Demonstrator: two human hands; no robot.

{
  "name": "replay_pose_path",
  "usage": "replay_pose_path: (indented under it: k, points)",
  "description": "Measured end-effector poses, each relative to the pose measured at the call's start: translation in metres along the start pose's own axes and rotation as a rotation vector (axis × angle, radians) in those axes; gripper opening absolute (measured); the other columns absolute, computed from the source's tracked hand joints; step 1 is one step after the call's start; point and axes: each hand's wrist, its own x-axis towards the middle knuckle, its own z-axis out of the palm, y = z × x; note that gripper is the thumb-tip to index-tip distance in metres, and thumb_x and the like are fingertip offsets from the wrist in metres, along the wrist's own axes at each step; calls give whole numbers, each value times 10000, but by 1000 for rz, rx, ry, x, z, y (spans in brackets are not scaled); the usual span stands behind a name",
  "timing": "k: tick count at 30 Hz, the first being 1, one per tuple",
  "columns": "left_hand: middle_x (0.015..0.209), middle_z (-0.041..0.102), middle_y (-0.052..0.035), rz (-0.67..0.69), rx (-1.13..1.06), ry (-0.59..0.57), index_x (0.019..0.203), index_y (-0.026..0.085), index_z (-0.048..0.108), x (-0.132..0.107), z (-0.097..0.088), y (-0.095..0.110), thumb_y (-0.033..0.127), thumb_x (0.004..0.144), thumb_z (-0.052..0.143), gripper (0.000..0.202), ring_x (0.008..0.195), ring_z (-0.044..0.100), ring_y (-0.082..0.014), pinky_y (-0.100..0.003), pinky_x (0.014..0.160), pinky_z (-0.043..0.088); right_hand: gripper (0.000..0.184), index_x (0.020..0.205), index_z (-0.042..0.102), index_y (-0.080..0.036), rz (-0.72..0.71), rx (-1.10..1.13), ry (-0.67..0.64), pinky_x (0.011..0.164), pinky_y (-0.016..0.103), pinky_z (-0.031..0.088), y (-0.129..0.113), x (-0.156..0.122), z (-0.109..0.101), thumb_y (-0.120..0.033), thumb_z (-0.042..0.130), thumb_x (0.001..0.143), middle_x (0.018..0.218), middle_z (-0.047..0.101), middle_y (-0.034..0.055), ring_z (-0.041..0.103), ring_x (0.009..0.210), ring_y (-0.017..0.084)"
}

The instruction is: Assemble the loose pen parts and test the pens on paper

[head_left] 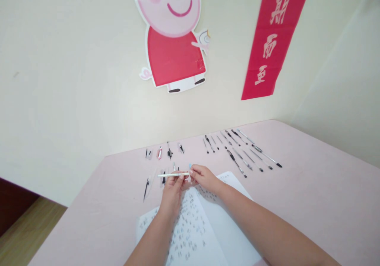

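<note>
Pink table [297, 202], red banner [274, 40] reading 期而至, left hand [172, 190] and right hand [205, 179] fingers [181, 177] pinching white pen [170, 175]

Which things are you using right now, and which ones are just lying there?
In use: white pen, held by left hand and right hand; written-on paper under them.
Lying about: row of pens, pen parts, black pen, pig sticker, red banner.

1. The head camera is looking forward and down, facing the pink table [311, 187] and the wall [74, 80] behind it.
2. It is sitting near the left hand [173, 190] and right hand [204, 179] (forearms entering at the bottom edge).
</note>
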Motion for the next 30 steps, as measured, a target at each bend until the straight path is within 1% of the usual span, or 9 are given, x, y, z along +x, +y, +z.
replay_pose_path:
  k: [4, 7, 9, 12, 15, 20, 22, 25, 30]
  points:
    - [822, 643, -20, 36, 56, 15, 828, 162, 603, 0, -1, -1, 303, 656, 709, 246, 773, 585, -113, -236, 718, 448, 208, 718, 527, -169, -59, -118, 41, 586, 232, 382, -4, 0, -4, -268, 419, 866, 655, 539, -8, 493, 618, 122]
    - [832, 633, -23, 97, 143, 38, 843, 169, 600, -1, -2, -1, 324, 682, 685, 239, 785, 578, -119, -238, 716, 445, 131, 845, 556, -172, -197, -295, 135, 690, 268, 395, -14, -2, -8, -254, 454, 856, 796, 556, 25, 508, 755, 149]
    - [805, 626, -19, 129, 213, 44, 848, 172, 601, -1, -3, -2, 335, 692, 673, 237, 743, 569, -116, -242, 696, 447, 105, 884, 566, -175, -294, -447, 161, 747, 294, 384, -22, -5, -10, -237, 510, 820, 833, 544, 40, 495, 813, 169]
    - [781, 618, -18, 162, 293, 33, 845, 175, 608, -1, -4, -4, 338, 688, 671, 235, 694, 559, -120, -253, 669, 453, 112, 887, 579, -175, -369, -617, 136, 756, 306, 371, -31, -8, -10, -208, 537, 788, 832, 536, 50, 477, 815, 181]
    - [825, 626, -39, 222, 374, -3, 844, 172, 629, 0, -6, -5, 311, 684, 676, 217, 744, 571, -145, -264, 690, 457, 117, 879, 592, -170, -397, -714, 77, 743, 303, 363, -31, -9, -8, -201, 546, 777, 821, 540, 55, 468, 805, 186]
    - [847, 622, -57, 349, 511, -40, 774, 170, 676, -1, -7, -3, 274, 679, 680, 140, 780, 566, -160, -254, 706, 451, 93, 807, 613, -174, -358, -739, 28, 713, 291, 353, -23, -8, -7, -186, 522, 799, 766, 539, 47, 469, 772, 180]
    - [864, 623, -58, 337, 524, -42, 817, 175, 674, -1, -7, -3, 267, 677, 680, 168, 780, 568, -157, -255, 701, 456, 96, 802, 619, -175, -322, -720, 22, 707, 285, 351, -21, -7, -7, -177, 523, 800, 760, 553, 45, 478, 768, 176]
    - [854, 616, -42, 281, 493, -18, 972, 199, 621, 1, -7, -6, 255, 676, 676, 306, 762, 579, -147, -258, 678, 469, 81, 797, 620, -174, -239, -696, 51, 695, 274, 347, -20, -5, -7, -184, 540, 796, 759, 579, 43, 492, 752, 168]
    - [838, 578, -16, 260, 458, -29, 1049, 218, 555, 2, -5, -10, 254, 676, 664, 391, 722, 570, -125, -243, 634, 469, 71, 780, 593, -179, -85, -536, 184, 620, 242, 343, -21, -8, -13, -192, 523, 788, 679, 555, 2, 477, 638, 131]
